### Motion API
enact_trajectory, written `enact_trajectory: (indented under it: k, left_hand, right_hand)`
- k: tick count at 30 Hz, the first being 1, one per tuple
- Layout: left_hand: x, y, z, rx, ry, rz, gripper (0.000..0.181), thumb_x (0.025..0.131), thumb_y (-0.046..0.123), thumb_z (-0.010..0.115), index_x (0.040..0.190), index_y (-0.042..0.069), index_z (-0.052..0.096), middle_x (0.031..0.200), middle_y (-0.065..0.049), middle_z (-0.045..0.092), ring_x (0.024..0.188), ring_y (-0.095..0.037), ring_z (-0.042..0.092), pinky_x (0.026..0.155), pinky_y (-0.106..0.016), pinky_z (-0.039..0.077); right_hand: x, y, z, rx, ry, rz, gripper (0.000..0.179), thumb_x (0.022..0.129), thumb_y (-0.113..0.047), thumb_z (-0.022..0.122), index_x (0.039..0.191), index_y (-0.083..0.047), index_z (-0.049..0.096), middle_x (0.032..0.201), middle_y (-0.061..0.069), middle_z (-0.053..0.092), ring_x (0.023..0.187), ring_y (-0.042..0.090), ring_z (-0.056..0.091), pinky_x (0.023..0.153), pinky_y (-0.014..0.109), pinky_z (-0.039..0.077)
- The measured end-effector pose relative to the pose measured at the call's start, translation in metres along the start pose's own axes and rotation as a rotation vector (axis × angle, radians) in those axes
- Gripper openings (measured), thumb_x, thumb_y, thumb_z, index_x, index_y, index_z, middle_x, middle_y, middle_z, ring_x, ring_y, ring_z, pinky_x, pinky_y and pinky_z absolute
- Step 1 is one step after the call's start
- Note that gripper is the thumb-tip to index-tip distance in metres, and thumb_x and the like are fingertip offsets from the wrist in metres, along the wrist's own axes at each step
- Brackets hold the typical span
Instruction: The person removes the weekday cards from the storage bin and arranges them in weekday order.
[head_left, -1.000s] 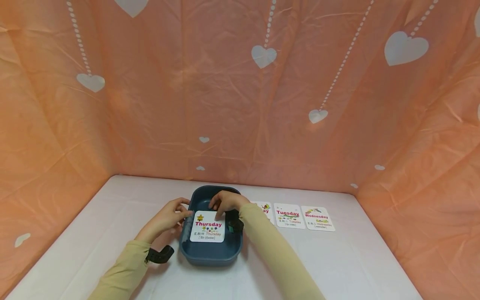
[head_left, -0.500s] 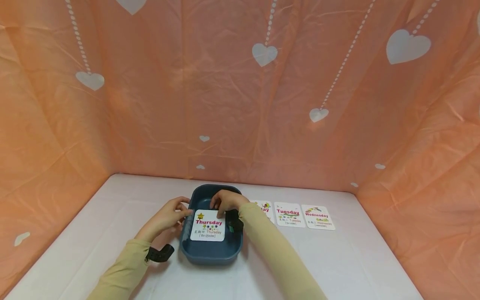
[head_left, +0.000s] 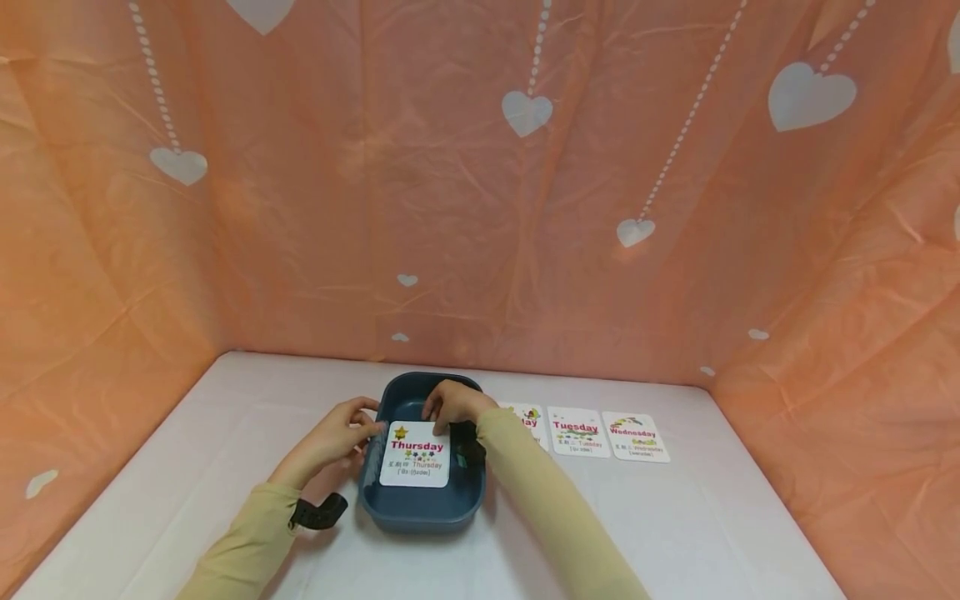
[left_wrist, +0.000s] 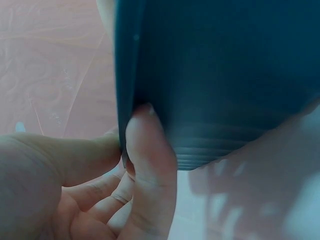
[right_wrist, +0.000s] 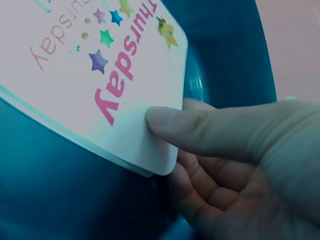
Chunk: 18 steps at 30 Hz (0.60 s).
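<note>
A dark blue rectangular tub (head_left: 422, 518) stands on the table, and a white flashcard (head_left: 415, 454) printed "Thursday" lies face up inside it. In the right wrist view the edge of another card (right_wrist: 135, 168) shows just beneath this one. My right hand (head_left: 453, 403) reaches into the tub and pinches the Thursday flashcard at its upper right corner, thumb on the printed face and fingers bent at the edge. On the tub's left side my left hand (head_left: 337, 433) pinches the rim (left_wrist: 126, 75) between thumb and finger.
To the right of the tub, a row of cards lies face up: one partly covered by the right arm (head_left: 528, 421), a Tuesday card (head_left: 578, 432) and a Wednesday card (head_left: 635, 437). An orange curtain with white hearts (head_left: 527, 112) encloses the white table (head_left: 720, 517).
My right thumb has drawn back slightly toward the corner of the Thursday flashcard. The left hand and the tub have stayed in place.
</note>
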<state>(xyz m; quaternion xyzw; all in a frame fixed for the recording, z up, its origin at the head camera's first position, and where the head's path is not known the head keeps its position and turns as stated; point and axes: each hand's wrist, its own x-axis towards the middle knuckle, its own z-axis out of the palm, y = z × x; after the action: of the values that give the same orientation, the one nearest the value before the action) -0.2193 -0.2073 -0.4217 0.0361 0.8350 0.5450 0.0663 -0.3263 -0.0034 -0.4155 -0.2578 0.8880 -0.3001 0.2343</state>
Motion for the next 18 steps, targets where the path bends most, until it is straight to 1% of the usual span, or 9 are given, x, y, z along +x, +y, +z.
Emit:
enact_trajectory:
  k: [5,11,14,18]
  left_hand:
    - [-0.001,0.001,0.001,0.012,0.004,0.001,0.04,0.094,0.008,0.058,0.128,-0.008,0.044,0.083,-0.013,0.057,0.063,-0.02,0.054,0.053,-0.037,0.052]
    - [-0.001,0.002,0.001,0.011,0.002,-0.023,0.041,0.095,0.007,0.058,0.13,-0.008,0.043,0.085,-0.013,0.057,0.064,-0.021,0.054,0.054,-0.037,0.053]
    - [-0.002,0.002,0.002,0.008,-0.007,-0.024,0.041,0.095,0.008,0.058,0.13,-0.007,0.043,0.085,-0.012,0.057,0.063,-0.021,0.055,0.054,-0.037,0.052]
    - [-0.002,0.003,0.001,0.005,-0.012,-0.002,0.042,0.095,0.008,0.058,0.13,-0.009,0.042,0.084,-0.013,0.057,0.061,-0.02,0.055,0.052,-0.036,0.052]
  right_hand:
    - [0.0,0.0,0.001,-0.016,0.025,-0.006,0.021,0.07,0.009,0.079,0.085,-0.006,0.073,0.073,-0.001,0.06,0.068,0.01,0.051,0.064,0.021,0.045]
    - [0.0,0.001,-0.002,-0.066,0.064,0.013,0.021,0.072,0.003,0.08,0.088,-0.009,0.074,0.077,-0.002,0.061,0.073,0.011,0.053,0.069,0.024,0.047]
    - [-0.002,-0.001,-0.006,-0.09,0.063,0.013,0.021,0.073,0.002,0.08,0.09,-0.008,0.074,0.078,-0.003,0.061,0.073,0.012,0.053,0.07,0.024,0.047]
    - [-0.005,-0.003,-0.011,-0.078,0.037,-0.022,0.019,0.074,0.003,0.078,0.091,-0.005,0.073,0.077,-0.002,0.061,0.072,0.011,0.052,0.068,0.023,0.046]
